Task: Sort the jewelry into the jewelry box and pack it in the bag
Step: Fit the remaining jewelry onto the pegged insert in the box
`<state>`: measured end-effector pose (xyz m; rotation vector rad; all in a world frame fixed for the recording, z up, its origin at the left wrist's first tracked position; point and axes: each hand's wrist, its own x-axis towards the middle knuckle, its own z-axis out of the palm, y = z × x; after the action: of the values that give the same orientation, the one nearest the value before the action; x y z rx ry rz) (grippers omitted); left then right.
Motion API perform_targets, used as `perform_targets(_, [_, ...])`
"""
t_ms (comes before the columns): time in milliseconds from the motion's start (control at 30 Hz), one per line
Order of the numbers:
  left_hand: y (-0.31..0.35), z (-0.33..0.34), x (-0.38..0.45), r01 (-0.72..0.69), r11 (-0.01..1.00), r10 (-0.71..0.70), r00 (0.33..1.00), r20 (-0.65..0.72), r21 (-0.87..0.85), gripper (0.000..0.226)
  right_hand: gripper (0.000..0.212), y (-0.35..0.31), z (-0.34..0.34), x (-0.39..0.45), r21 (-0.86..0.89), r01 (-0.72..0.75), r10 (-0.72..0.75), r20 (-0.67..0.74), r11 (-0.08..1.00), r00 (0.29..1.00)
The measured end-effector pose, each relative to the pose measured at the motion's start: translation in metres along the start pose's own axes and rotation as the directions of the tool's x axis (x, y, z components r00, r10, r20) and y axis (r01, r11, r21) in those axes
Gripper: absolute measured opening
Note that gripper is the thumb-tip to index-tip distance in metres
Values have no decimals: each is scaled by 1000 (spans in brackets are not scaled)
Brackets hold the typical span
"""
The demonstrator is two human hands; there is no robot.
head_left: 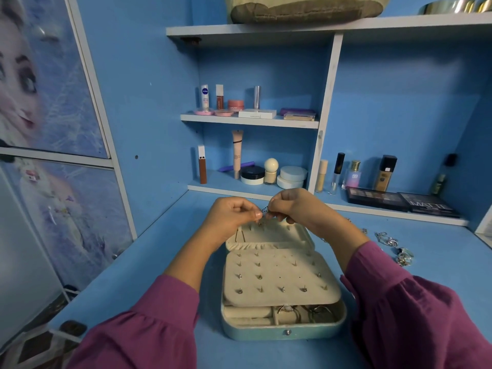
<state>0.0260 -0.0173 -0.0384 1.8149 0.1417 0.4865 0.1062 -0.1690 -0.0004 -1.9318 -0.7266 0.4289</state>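
Jewelry box (282, 286), centre frame: open, studs seated; left hand (234, 213) and right hand (290, 206) pinch a small chain (264, 210); loose jewelry (394, 247) at right unsorted; bagging pending.

I can't make out the tiny beaded piece (264, 209); the right hand (294, 209) hides the desk's chain (323, 239).

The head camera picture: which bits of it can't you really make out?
- Dark chain, head view: tiny, and the left hand and right hand pinching it cover most of it.
- Jewelry box front compartments: the cream earring panel overhangs them.
- Loose silver jewelry on the desk: too small and tangled to count.
- Tan bag on the top shelf: cut off by the frame's upper edge.
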Motion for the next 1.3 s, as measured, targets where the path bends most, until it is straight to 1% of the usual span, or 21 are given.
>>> perform_targets(67, [0, -2, 0, 8, 1000, -8, 1000, 1, 14, 10, 8, 2, -1, 1, -30, -18, 18, 19, 999, 1000])
perform_targets(133, [2, -3, -1, 14, 1000, -14, 1000, 7, 7, 9, 5, 4, -2, 0, -88, -24, 31, 74, 996, 997])
perform_targets(233, [3, -4, -2, 32, 999, -32, 999, 37, -4, 7, 12, 3, -2, -1, -191, -33, 67, 173, 981, 983])
perform_targets(333, [4, -3, -4, 47, 999, -47, 997, 69, 4, 6, 14, 3, 0, -3, -224, -24, 79, 242, 974, 967])
perform_targets(500, [8, -5, -5, 19, 1000, -19, 997, 78, 7, 7, 17, 4, 1, -1, -233, -18, 71, 225, 972, 972])
perform_targets(600, [4, -9, -3, 34, 999, -35, 998, 58, 15, 11, 13, 4, 2, 1, -250, -25, 75, 191, 968, 979])
perform_targets(633, [1, -9, -1, 36, 998, -38, 998, 48, 45, 13, 13, 5, 4, 2, -267, -19, 64, 162, 964, 985])
perform_targets(700, [-5, -8, 3, 14, 988, -15, 1000, 11, 156, 14, 15, 10, 10, 6, -321, 11, 15, 77, 947, 997])
perform_targets(800, [-17, -3, 11, -41, 932, 77, 993, -85, 359, 19, 11, 21, 21, 14, -420, 73, -106, -55, 904, 993])
perform_targets(900, [-20, -4, 13, -54, 885, 139, 978, -153, 462, 19, 12, 26, 21, 17, -434, 93, -156, -110, 896, 982])
perform_targets(967, [-20, -8, 13, -75, 859, 157, 980, -121, 507, 18, 11, 26, 18, 17, -440, 103, -164, -103, 892, 981])
perform_targets(1100, [-17, -8, 10, -40, 806, 66, 998, -22, 591, 14, 17, 25, 19, 16, -504, 95, -121, -19, 859, 993])
perform_targets(1200, [-19, -7, 8, -36, 767, 56, 998, -10, 640, 22, 20, 25, 19, 14, -537, 111, -112, 31, 836, 993])
perform_targets(1300, [-18, -10, 6, -19, 745, 39, 999, -16, 667, 27, 23, 24, 18, 12, -563, 132, -132, 41, 816, 990])
